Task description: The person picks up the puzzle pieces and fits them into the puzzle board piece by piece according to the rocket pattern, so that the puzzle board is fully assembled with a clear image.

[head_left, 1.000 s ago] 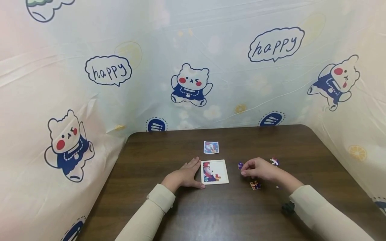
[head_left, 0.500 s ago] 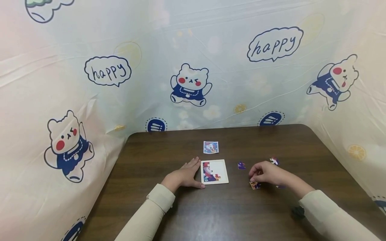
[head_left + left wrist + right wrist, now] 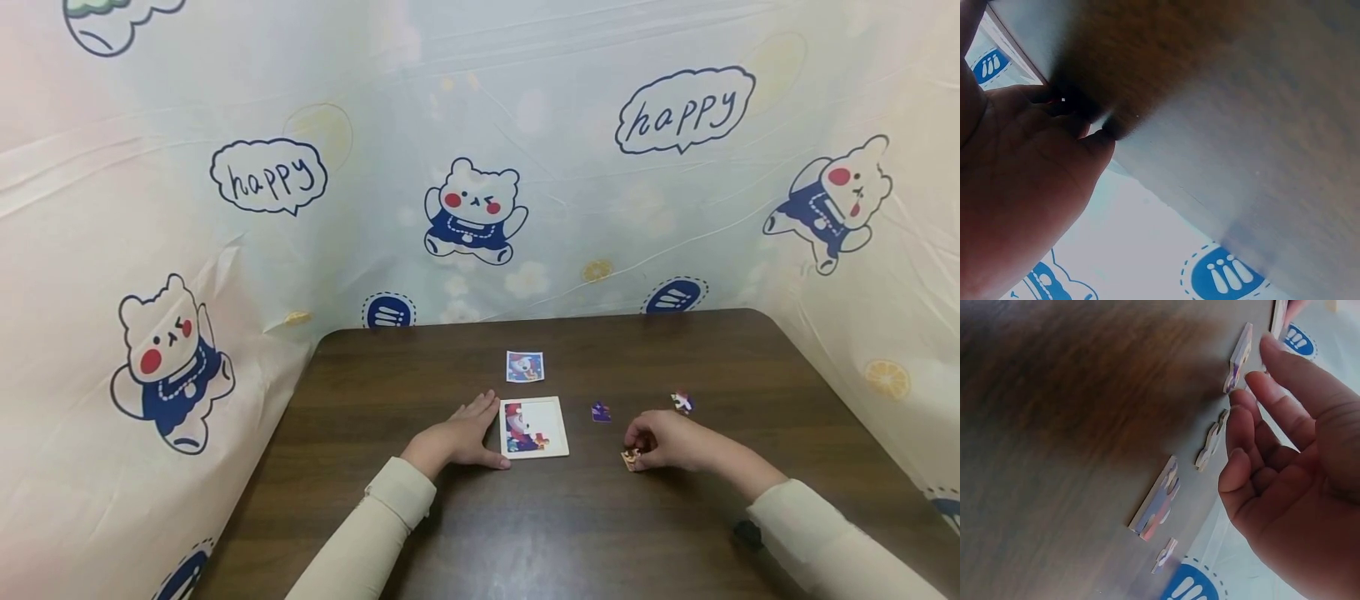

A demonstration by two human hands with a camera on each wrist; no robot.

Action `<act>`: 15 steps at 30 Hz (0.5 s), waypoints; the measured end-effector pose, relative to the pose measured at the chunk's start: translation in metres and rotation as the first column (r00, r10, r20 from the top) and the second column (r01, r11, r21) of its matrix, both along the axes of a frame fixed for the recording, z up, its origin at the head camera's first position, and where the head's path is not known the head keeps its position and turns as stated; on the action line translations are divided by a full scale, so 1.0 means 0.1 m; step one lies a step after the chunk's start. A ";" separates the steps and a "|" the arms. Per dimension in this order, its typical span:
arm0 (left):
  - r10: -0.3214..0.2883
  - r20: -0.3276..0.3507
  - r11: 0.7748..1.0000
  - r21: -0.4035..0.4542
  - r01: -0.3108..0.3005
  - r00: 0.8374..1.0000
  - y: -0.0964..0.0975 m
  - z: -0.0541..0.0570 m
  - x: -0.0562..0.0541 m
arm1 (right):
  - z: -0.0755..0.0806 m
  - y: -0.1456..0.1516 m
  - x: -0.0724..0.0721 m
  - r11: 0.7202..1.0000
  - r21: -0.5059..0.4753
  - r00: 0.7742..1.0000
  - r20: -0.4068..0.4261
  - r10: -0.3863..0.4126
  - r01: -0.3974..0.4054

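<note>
My right hand (image 3: 666, 442) pinches at an orange-and-dark jigsaw puzzle piece (image 3: 628, 459) on the table, thumb and index fingertips right at its edge. In the right wrist view a puzzle piece (image 3: 1239, 356) lies by these fingertips, the other fingers curled. A white-framed puzzle tray (image 3: 555, 417), partly filled along its left and lower sides, lies between my hands. My left hand (image 3: 459, 437) rests spread beside the tray's left edge; its palm and dim fingers (image 3: 1094, 134) show in the left wrist view. A purple piece (image 3: 601, 412) and a white-and-red piece (image 3: 682, 402) lie nearby.
A small picture card (image 3: 525, 367) with a white animal lies behind the tray. The brown wooden table (image 3: 352, 375) meets a patterned cloth wall (image 3: 337, 250) at the back and sides. More pieces (image 3: 1155, 503) lie beneath my right hand.
My right hand has left the purple piece, which stays on the table, and moved right and nearer to the orange piece, which is now slightly shifted. The left hand has not moved.
</note>
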State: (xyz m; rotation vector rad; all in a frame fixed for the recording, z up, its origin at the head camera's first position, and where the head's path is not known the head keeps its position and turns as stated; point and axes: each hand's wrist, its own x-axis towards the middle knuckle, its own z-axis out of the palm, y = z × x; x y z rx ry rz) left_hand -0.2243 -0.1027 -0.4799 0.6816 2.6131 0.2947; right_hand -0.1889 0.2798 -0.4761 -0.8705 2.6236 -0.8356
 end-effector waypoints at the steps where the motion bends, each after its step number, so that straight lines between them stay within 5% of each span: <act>1: -0.001 -0.001 1.000 -0.001 0.001 1.000 0.00 0.00 0.00 | -0.01 0.00 0.00 1.000 0.008 1.000 -0.015 0.008 -0.008; 15: -0.001 -0.011 1.000 0.004 0.001 1.000 0.00 -0.03 -0.01 | -0.04 -0.02 0.02 1.000 0.004 1.000 -0.003 -0.003 0.003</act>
